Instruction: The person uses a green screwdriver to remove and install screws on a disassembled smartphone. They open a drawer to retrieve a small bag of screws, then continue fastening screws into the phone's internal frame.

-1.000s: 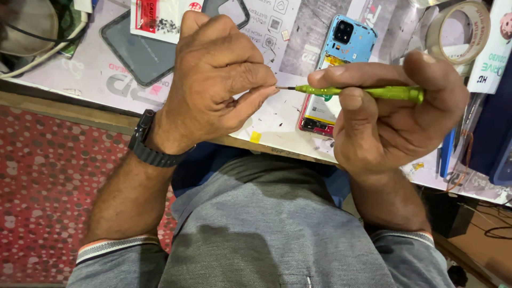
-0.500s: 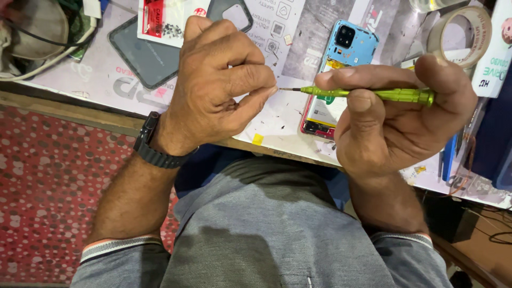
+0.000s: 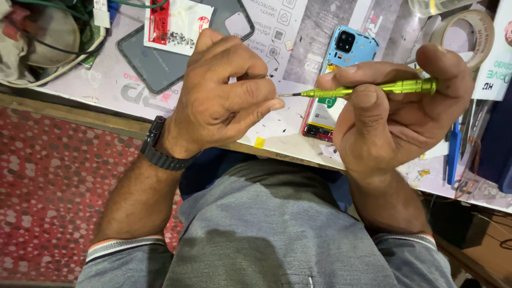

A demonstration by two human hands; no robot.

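Both hands sit slightly higher over the bench's near edge than a moment ago. The right hand (image 3: 397, 125) grips a green screwdriver (image 3: 373, 89) level; the left hand (image 3: 224, 101) pinches its tip, steadying it, above a blue phone (image 3: 341, 58).

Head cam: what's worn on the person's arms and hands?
Both hands are bare, no gloves or rings visible. The left hand has a black wristwatch with a dark strap. The right hand has a bare wrist. Both arms wear grey sleeves with striped cuffs, pushed up toward the elbows.
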